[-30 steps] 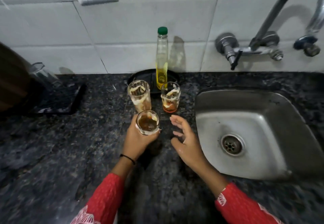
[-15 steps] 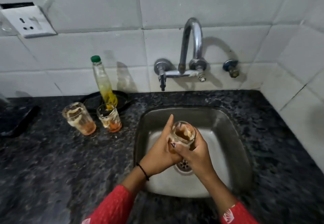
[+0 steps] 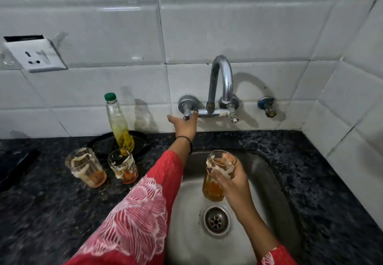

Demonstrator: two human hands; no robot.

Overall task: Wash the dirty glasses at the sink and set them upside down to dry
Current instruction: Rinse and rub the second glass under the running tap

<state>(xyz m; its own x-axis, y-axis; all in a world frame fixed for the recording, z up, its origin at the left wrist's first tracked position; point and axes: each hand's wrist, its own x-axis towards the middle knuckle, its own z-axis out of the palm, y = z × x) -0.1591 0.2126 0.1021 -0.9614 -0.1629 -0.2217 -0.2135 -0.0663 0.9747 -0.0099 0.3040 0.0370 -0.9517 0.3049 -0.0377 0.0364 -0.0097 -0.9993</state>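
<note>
My right hand (image 3: 233,182) grips a dirty glass (image 3: 215,182) with orange dregs and white smears, held upright over the steel sink (image 3: 267,182) above the drain. My left hand (image 3: 184,125) reaches up to the left tap handle (image 3: 186,109) of the wall faucet (image 3: 220,86); thumb and fingers lie around the handle. Two more dirty glasses stand upright on the dark counter left of the sink: a larger one (image 3: 86,167) and a smaller one (image 3: 123,166). No water is running.
A clear bottle with a green cap (image 3: 119,123) and yellow liquid stands on a black plate (image 3: 143,140) behind the glasses. A dark tray (image 3: 14,165) lies at the far left. A wall socket (image 3: 37,56) is upper left. A side wall closes the right.
My left hand has left the glass and gone up to the tap handle. My right hand alone now holds the glass over the sink.
</note>
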